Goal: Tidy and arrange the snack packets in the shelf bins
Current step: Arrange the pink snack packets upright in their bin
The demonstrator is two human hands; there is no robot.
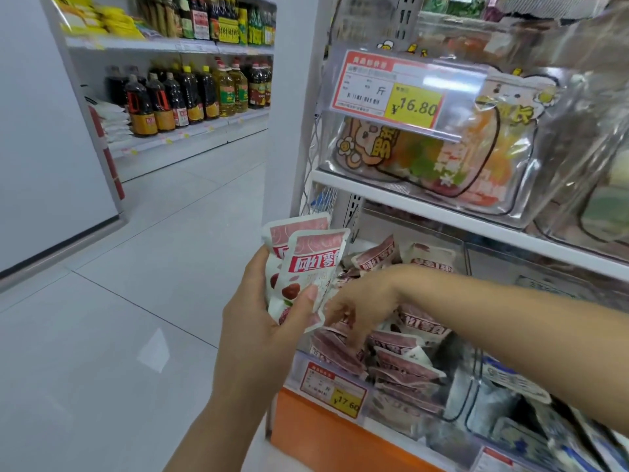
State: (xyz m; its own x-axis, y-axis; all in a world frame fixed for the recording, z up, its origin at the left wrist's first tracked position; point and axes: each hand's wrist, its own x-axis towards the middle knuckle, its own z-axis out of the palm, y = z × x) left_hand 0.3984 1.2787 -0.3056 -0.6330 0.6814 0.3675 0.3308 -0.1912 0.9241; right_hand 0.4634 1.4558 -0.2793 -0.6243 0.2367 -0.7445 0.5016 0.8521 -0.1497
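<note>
Pink-and-white snack packets (306,267), two of them, stand upright and overlapped in the left hand (258,311); its grip is closed on them, thumb pressed across the front one, fingers hidden behind. The rear packet shows only its top edge and a strip of its left side.

Just right of that grip, the right hand (357,308) reaches palm-down into the clear bin (299,366) on the lower shelf. Its fingertips curl down among the loose packets (401,362), and whether they pinch one cannot be told, since the fingers are blurred and partly buried. The heap under and beyond this hand holds the same pink packets lying at all angles; at least eight show, but overlap and blur prevent a sure count.

Below the right hand, a price tag (335,391) on the bin front reads 17.60. Further right, under the forearm, a second bin (483,403) holds grey-blue packs too smeared to count.

Above both hands, a white shelf (442,212) carries a clear bin of cartoon-printed bags (425,161), with a tag (388,92) marked 16.80 in front. At least two bags show there. The right edge is blurred.

Far left of the left hand, bottles (190,97) fill another rack.
</note>
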